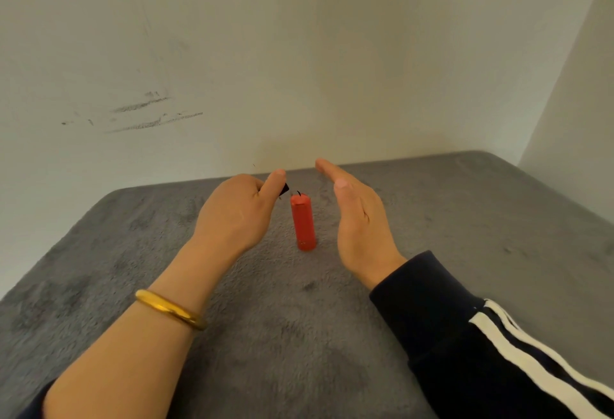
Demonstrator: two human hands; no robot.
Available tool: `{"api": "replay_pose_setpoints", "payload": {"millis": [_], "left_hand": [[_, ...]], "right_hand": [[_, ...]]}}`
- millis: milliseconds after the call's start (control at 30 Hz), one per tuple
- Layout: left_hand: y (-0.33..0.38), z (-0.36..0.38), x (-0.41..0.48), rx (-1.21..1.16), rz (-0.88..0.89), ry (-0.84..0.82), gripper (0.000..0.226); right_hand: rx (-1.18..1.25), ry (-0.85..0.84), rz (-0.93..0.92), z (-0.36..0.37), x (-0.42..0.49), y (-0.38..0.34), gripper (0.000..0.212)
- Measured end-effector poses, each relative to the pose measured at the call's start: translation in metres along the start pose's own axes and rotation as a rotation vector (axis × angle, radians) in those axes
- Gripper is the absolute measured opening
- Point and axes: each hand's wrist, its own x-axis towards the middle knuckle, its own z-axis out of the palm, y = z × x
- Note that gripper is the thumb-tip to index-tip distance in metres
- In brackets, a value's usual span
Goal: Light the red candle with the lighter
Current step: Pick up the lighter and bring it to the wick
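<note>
red candle [303, 223] upright, frame centre, on grey tabletop [465, 219] | left hand [237, 216] fist-wrapped around lighter [284, 189], tip beside wick | right hand [357, 222] flat, empty, cupped just right of candle

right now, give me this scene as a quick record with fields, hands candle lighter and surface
candle: red candle upright on the grey cloth, dark wick, no flame seen
lighter: dark tip showing from the left fist, close beside the wick
left hand: left hand closed around the lighter, gold bangle on the wrist
right hand: right hand open and flat, cupped right of the candle, not touching it
backdrop: pale wall with dark scuffs
</note>
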Motion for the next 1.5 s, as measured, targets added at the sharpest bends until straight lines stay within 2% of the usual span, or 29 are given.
{"api": "replay_pose_setpoints", "payload": {"millis": [333,500,767,1133,1200,1367,1500], "left_hand": [[-0.001,0.001,0.0,-0.026,0.02,0.001,0.059],[-0.001,0.001,0.0,0.021,0.025,-0.007,0.065],[-0.003,-0.005,0.002,-0.033,0.036,-0.055,0.061],[-0.004,-0.002,0.002,-0.035,0.043,-0.06,0.058],[-0.004,-0.002,0.002,-0.033,0.045,-0.054,0.058],[-0.004,-0.002,0.002,-0.029,0.051,-0.044,0.059],[-0.003,-0.002,0.002,-0.014,0.054,-0.045,0.061]], "right_hand": [[0.069,-0.023,0.026,0.001,0.001,0.002,0.06],[0.144,-0.083,0.043,0.001,0.002,0.001,0.069],[0.402,-0.09,0.062,-0.005,0.01,0.0,0.063],[0.352,-0.134,0.104,-0.003,0.011,0.005,0.062],[0.329,-0.14,0.117,-0.003,0.01,0.004,0.07],[0.272,-0.189,0.114,-0.002,0.007,-0.002,0.112],[0.28,-0.202,0.118,-0.003,0.007,-0.005,0.116]]}}
